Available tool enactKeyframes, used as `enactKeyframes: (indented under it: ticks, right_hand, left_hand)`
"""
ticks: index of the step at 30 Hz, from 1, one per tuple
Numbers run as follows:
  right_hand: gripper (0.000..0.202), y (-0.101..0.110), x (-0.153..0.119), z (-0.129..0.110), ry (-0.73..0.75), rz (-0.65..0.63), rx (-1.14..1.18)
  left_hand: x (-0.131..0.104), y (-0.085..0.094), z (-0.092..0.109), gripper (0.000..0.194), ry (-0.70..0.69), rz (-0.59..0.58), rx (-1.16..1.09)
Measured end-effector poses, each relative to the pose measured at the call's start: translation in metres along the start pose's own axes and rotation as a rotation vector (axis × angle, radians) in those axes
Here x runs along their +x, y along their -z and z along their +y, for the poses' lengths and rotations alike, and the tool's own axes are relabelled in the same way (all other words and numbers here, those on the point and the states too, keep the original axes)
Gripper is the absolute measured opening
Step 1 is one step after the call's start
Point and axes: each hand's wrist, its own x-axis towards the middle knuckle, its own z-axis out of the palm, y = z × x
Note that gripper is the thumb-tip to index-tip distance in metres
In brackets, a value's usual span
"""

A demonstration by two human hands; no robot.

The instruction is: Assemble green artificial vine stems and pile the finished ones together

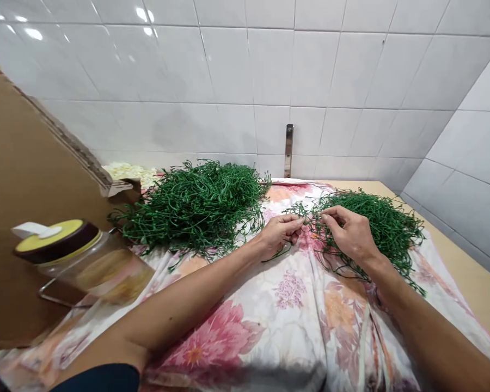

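My left hand (283,233) is closed in a pinch on a thin green artificial stem, part of which trails below the fingers. Just to its right, my right hand (350,233) pinches with thumb and forefinger at the same thin green strands; its fingertips partly hide what they hold. Under and behind the right hand spreads a loose heap of green artificial stems (386,220) with small knobbed tips. A larger, taller pile of the same stems (200,204) lies to the left of my left hand. Both heaps rest on a floral cloth (265,305).
A clear jar (110,272) with a yellow and dark lid stands tilted in view at left, beside a tall cardboard box (28,163). Pale petal-like pieces (133,174) lie behind the big pile. A white tiled wall (228,65) with a metal strip (289,149) closes off the back.
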Motion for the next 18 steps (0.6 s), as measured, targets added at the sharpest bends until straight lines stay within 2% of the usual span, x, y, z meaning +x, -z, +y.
enactKeyframes:
  ticks: [6, 9, 14, 18]
  right_hand:
    - [0.019, 0.0013, -0.0025, -0.0084, 0.029, -0.163, 0.080]
    - [0.018, 0.0007, -0.0030, -0.0095, 0.046, -0.250, 0.092]
    - [0.019, -0.0011, -0.0034, -0.0106, 0.116, -0.188, 0.010]
    - [0.019, -0.0042, -0.0049, -0.0103, 0.084, -0.225, 0.004]
  left_hand:
    - [0.0030, 0.0070, 0.0082, 0.041, -0.086, 0.081, 0.083]
    - [0.0040, 0.0071, 0.0063, 0.042, -0.112, 0.078, 0.122]
    - [0.0029, 0.0055, 0.0019, 0.043, -0.101, 0.019, 0.128]
    - [-0.0015, 0.0001, 0.0039, 0.045, -0.071, 0.015, 0.128]
